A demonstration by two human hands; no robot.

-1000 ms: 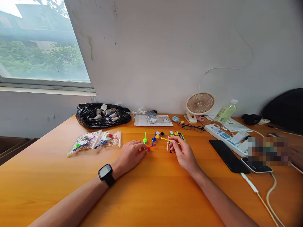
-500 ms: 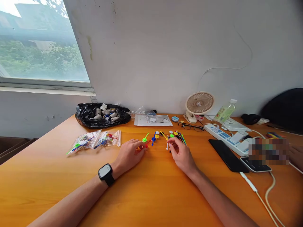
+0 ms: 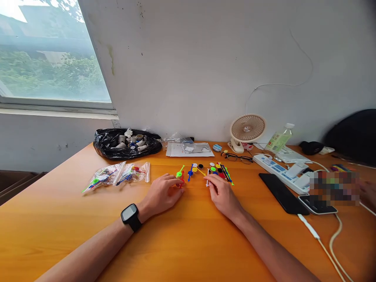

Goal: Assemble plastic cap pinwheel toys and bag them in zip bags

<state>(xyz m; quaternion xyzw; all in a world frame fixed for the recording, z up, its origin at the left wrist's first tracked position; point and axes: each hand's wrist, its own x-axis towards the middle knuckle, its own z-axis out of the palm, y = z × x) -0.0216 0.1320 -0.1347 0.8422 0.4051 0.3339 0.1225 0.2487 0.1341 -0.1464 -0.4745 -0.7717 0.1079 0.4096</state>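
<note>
My left hand [image 3: 164, 192], with a black watch [image 3: 129, 213] on its wrist, rests low on the table, fingers curled around a red plastic arrow [image 3: 182, 178]. Just behind that arrow lies a green arrow with a round hub [image 3: 179, 173]. To its right is a blue arrow with a hub [image 3: 190, 173]. My right hand [image 3: 223, 194] is closed with its fingertips at a white arrow [image 3: 208, 178]. A yellow arrow [image 3: 201, 171] lies between the hands. Small discs, among them a black one [image 3: 201, 166] and a green one [image 3: 213, 169], lie behind my right hand, beside several long arrows [image 3: 227, 173].
Clear bags of coloured parts [image 3: 133, 172] lie left. A black plastic bag [image 3: 100, 145], papers [image 3: 176, 150], glasses [image 3: 236, 157] and a fan [image 3: 248, 128] line the back. Right are a power strip [image 3: 279, 172], a black phone [image 3: 283, 193], cables and another person's hand [image 3: 368, 192].
The red arrow has turned to point away from me beside the green one. The yellow arrow sits slightly lower, exposing the black disc. My right hand has dropped slightly toward the white arrow.
</note>
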